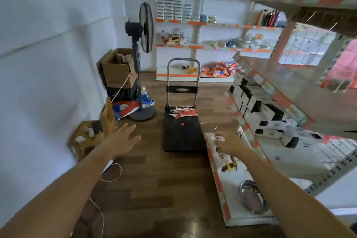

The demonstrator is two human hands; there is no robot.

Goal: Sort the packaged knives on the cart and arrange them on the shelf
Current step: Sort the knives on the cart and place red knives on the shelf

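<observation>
A black flat cart (pixel 182 135) with an upright metal handle stands on the wood floor ahead. A small pile of red-and-white packaged knives (pixel 183 112) lies at its far end, below the handle. My left hand (pixel 123 137) reaches forward over the floor to the left of the cart, fingers spread, holding nothing. My right hand (pixel 229 142) hovers over the bottom shelf (pixel 231 179) on the right, fingers curled down; the blur hides whether it holds a package. A few packaged items (pixel 226 160) lie on that shelf under my wrist.
Black-and-white boxes (pixel 257 106) fill the shelf above the bottom one on the right. A metal bowl (pixel 252 196) sits on the bottom shelf nearer me. A standing fan (pixel 142 60), stacked cardboard boxes (pixel 117 69) and a small wooden stool (pixel 87 135) crowd the left. Far shelving holds bottles.
</observation>
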